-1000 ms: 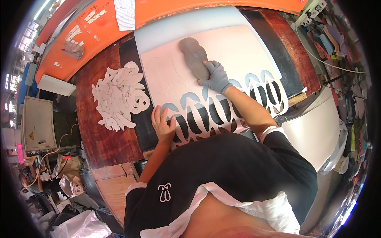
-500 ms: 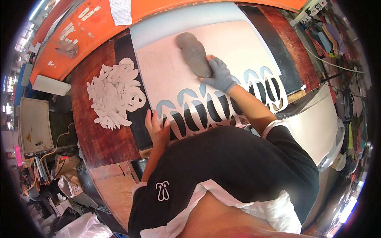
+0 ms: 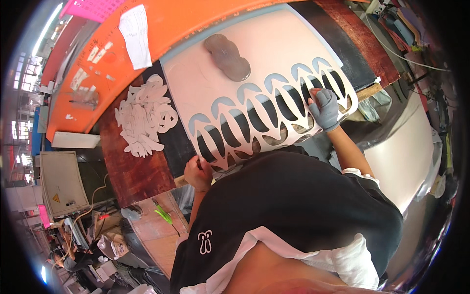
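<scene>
A pale pink sheet [image 3: 274,54] lies over a bluish sheet and black strips, with rows of curved cut-outs along its near part. My left hand [image 3: 198,174] is closed on the sheet's near left corner. In a grey fingerless glove, my right hand [image 3: 325,109] curls its fingers around the cut-out strips near the right edge. A grey-brown, sole-shaped block [image 3: 227,58] rests on the uncut far part, touched by neither hand. To the left sits a heap of pale curved cut pieces [image 3: 146,117].
An orange machine beam [image 3: 171,27] spans the far side, with a white paper [image 3: 135,36] on it. The heap lies on a dark red board [image 3: 132,171]. A green-handled tool [image 3: 162,213] is on the wooden surface at lower left. Another pale sheet [image 3: 399,159] hangs at right.
My right hand has left the sole-shaped block and moved to the sheet's near right edge. My left hand has slid nearer, and its fingers have closed at the corner.
</scene>
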The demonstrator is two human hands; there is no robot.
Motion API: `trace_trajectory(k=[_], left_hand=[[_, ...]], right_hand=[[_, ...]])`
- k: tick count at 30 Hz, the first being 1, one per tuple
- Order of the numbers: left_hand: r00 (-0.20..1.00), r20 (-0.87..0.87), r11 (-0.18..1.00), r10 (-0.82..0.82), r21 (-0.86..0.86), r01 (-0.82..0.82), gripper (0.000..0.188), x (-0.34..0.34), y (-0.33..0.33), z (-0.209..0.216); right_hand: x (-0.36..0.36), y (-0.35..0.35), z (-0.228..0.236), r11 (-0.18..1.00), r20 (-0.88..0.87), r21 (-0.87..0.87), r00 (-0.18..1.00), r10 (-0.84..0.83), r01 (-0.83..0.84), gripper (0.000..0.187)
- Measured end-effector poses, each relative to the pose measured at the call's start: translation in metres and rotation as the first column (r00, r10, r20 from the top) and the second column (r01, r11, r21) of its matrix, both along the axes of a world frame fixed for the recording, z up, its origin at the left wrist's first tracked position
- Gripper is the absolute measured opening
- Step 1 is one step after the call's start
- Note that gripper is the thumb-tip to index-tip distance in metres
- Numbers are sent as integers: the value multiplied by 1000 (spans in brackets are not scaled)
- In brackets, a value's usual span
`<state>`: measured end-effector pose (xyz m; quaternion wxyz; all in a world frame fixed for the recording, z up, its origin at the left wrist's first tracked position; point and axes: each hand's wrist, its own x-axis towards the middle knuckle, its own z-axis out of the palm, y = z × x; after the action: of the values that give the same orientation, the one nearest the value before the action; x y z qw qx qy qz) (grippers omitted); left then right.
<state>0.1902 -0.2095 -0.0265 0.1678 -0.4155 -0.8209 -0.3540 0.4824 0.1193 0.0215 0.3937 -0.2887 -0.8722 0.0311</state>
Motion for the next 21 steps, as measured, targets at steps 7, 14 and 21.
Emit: trace_trajectory(k=[7, 14, 21], left_hand=[[994, -49, 992, 96, -75, -100, 28, -41, 27, 5], [990, -32, 982, 136, -127, -139, 37, -103, 38, -20], [990, -98, 993, 102, -51, -107, 34, -132, 54, -26]], right_hand=[[-33, 14, -7, 998, -71, 8, 995, 70, -69, 25], [-57, 161, 56, 947, -517, -312, 822, -240, 81, 32], [-9, 228, 64, 974, -583, -200, 812, -32, -105, 31]])
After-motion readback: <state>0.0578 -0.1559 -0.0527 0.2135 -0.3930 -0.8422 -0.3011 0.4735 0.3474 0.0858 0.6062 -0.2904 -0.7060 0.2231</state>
